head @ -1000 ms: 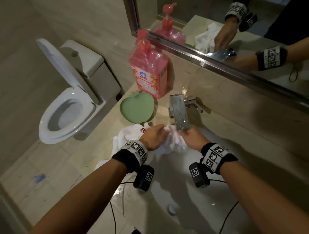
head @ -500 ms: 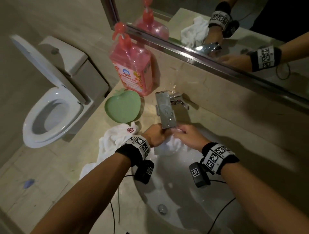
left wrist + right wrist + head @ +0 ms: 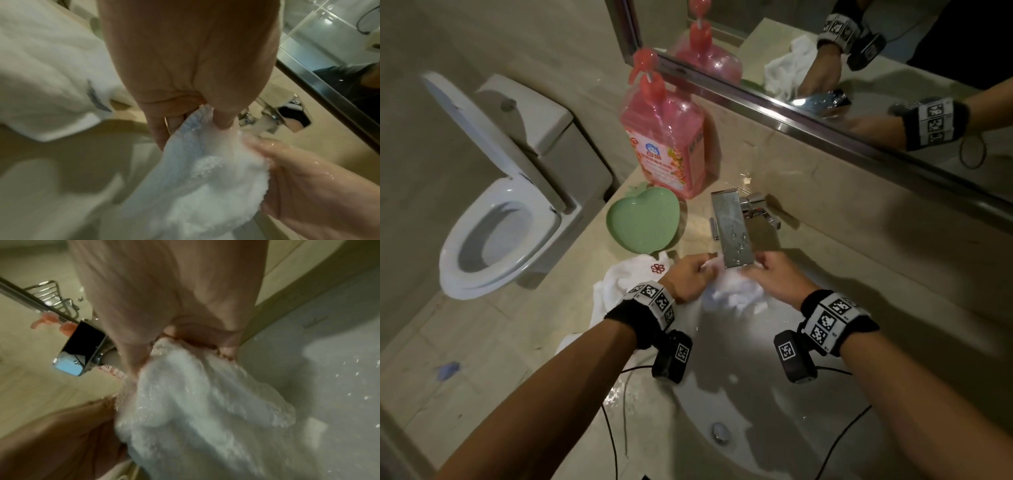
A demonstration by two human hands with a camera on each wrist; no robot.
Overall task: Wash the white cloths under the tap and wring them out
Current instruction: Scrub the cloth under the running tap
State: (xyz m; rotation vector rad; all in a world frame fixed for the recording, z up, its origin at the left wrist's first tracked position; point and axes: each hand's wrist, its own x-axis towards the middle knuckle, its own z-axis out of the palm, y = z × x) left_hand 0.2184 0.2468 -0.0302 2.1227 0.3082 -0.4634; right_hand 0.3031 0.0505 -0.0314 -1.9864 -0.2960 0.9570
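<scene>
Both hands hold one wet white cloth (image 3: 732,296) under the chrome tap (image 3: 732,236), over the sink basin (image 3: 739,394). My left hand (image 3: 693,275) pinches its left edge between thumb and fingers (image 3: 223,120). My right hand (image 3: 774,274) grips the other side, and the cloth (image 3: 195,402) hangs soaked below it. The cloth (image 3: 195,178) bunches between the two hands. A second white cloth (image 3: 626,277) with a red flower mark lies on the counter left of the basin, also seen as a dry cloth (image 3: 47,73) in the left wrist view.
A pink soap pump bottle (image 3: 664,144) and a green apple-shaped dish (image 3: 645,221) stand on the counter left of the tap. A mirror (image 3: 859,68) runs along the back wall. An open toilet (image 3: 496,219) is at the left. The drain plug (image 3: 720,432) sits low in the basin.
The hands have worked the cloth under the spout, and it now hangs lower between them. The camera view has shifted a little.
</scene>
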